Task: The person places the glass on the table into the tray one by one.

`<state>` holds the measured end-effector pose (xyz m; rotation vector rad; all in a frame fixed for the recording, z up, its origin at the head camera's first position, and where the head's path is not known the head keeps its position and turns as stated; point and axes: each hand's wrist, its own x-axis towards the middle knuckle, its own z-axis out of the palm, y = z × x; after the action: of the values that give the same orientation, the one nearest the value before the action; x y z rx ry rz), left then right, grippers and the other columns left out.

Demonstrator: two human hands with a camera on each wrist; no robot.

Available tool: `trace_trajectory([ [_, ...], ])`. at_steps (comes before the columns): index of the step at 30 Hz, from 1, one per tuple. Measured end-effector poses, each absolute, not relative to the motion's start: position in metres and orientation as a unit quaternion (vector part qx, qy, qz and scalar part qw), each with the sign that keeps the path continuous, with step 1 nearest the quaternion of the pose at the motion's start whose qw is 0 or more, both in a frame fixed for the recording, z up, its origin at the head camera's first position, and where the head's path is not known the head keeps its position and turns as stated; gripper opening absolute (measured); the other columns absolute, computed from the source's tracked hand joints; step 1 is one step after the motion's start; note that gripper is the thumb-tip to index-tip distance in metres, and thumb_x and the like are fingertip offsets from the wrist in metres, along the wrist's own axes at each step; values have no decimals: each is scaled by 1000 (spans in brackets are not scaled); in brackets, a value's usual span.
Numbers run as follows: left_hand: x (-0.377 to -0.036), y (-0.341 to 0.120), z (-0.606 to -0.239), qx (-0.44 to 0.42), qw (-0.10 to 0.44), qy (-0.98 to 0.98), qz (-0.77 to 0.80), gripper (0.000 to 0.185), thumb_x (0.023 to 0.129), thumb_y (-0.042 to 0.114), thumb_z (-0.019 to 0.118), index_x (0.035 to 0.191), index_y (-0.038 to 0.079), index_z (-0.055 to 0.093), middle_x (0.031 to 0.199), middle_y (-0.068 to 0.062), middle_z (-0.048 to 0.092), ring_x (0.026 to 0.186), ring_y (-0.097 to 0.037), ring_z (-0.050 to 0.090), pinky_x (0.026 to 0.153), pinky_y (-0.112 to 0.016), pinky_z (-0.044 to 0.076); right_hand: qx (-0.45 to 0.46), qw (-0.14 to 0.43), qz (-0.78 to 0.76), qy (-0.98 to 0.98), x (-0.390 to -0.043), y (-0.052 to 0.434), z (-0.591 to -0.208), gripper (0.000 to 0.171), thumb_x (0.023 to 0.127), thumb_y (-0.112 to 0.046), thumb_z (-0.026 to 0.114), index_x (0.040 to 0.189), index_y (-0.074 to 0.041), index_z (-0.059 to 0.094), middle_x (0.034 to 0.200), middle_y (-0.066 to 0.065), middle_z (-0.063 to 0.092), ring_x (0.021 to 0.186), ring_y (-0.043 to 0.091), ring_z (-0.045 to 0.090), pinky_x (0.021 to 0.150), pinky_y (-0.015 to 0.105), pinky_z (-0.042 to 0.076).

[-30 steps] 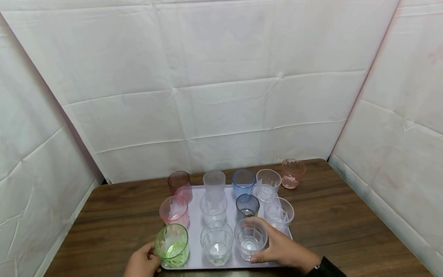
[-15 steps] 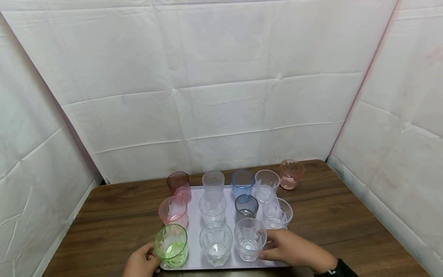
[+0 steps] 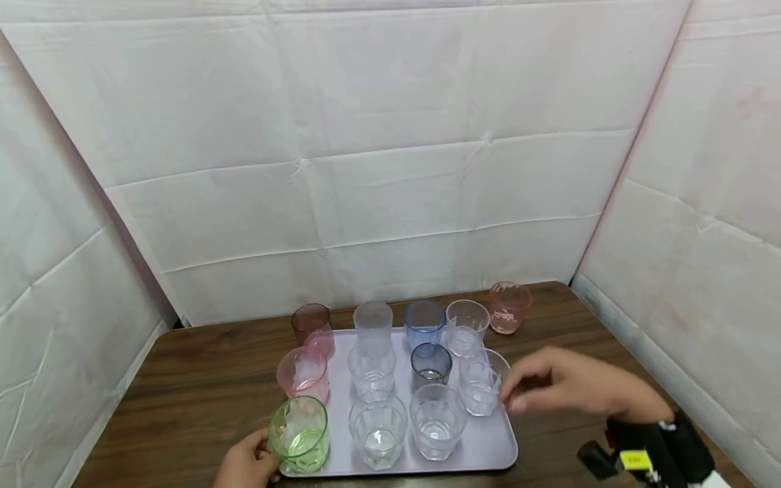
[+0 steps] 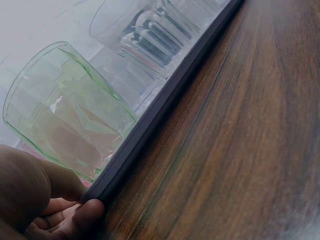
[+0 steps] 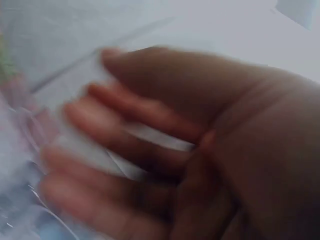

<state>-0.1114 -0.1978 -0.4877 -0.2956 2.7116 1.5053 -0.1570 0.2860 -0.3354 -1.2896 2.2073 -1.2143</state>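
My left hand (image 3: 247, 461) pinches the near left corner of the white tray (image 3: 488, 454), close beside a green glass (image 3: 300, 437). In the left wrist view, thumb and fingers bend round the tray's dark outer edge (image 4: 137, 135). My right hand (image 3: 564, 381) is raised at the tray's right side with loosely bent fingers and nothing in them. Nearest to it is a clear glass (image 3: 478, 390), partly behind its fingertips. Another clear glass (image 3: 438, 430) stands upright at the near right of the tray, beside a further clear glass (image 3: 378, 434). The right wrist view is blurred.
More upright glasses stand in rows: pink (image 3: 308, 379), dark red (image 3: 312, 325), frosted (image 3: 373, 325), blue (image 3: 424, 325), grey (image 3: 431, 366) and clear (image 3: 467, 325). A peach glass (image 3: 509, 312) is off the tray on the wooden table (image 3: 183, 386). White sheets (image 3: 390, 169) hang around.
My right hand has let go of the near right clear glass and moved right, away from it. That glass stays on the tray. My left hand keeps its hold on the tray corner.
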Motion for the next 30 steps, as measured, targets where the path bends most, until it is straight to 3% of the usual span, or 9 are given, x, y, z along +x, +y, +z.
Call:
trace_trajectory([
  [4,-111,-199,-488,-93,14,871,482,35,80,-2,66,114,-11,66,72,0,61,57,-16,62,53,-26,51,-374,58,-558,739,-188,315,-340,26,99,12,50,111,-3,67,103,10,75,95,19,73,81,33,59],
  [8,-111,-197,-487,-95,18,869,485,36,81,-1,65,115,-12,66,73,-1,61,58,-16,62,53,-27,52,-279,-37,-687,670,-222,336,-365,23,103,8,44,113,1,63,109,8,74,102,19,72,91,28,56],
  [11,-111,-196,-487,-98,16,868,486,36,80,-1,66,114,-12,66,73,-1,60,58,-16,62,54,-27,52,-205,-108,-746,624,-245,344,-388,20,103,4,51,122,5,56,116,7,69,107,16,69,95,25,53],
  [14,-112,-196,-486,-101,14,869,484,35,80,0,67,114,-11,66,73,-1,60,58,-16,62,53,-27,52,-98,-170,-738,646,-262,347,-412,46,102,-8,60,143,1,42,137,9,57,122,13,59,102,20,46],
  [17,-112,-197,-486,-100,15,870,482,35,81,-1,67,114,-11,66,73,-1,60,58,-16,62,54,-27,52,-4,-171,-701,692,-277,346,-434,75,100,-20,65,159,-9,19,160,14,32,144,21,37,117,27,32],
  [20,-112,-197,-486,-101,19,870,482,35,81,-1,67,114,-11,66,73,-1,60,58,-16,62,54,-28,52,29,-135,-674,726,-287,341,-453,94,99,-25,65,163,-16,-3,170,13,5,155,29,12,124,44,17],
  [23,-111,-197,-486,-97,18,869,486,34,81,-2,66,114,-11,66,73,-1,60,58,-16,62,54,-27,52,26,-102,-662,742,-296,335,-468,102,99,-24,67,161,-16,-14,170,12,-4,156,33,5,123,53,14],
  [26,-110,-197,-487,-99,18,866,489,35,81,-3,65,114,-11,66,73,-1,60,58,-16,62,54,-27,53,17,-84,-655,751,-305,330,-480,106,98,-21,67,160,-16,-19,170,13,-5,156,31,2,124,50,12],
  [30,-111,-197,-485,-103,20,867,487,36,80,-2,64,114,-11,67,71,-1,60,58,-16,61,54,-28,52,13,-81,-648,758,-315,325,-489,110,95,-19,71,160,-18,-19,169,14,-1,155,32,9,123,49,18],
])
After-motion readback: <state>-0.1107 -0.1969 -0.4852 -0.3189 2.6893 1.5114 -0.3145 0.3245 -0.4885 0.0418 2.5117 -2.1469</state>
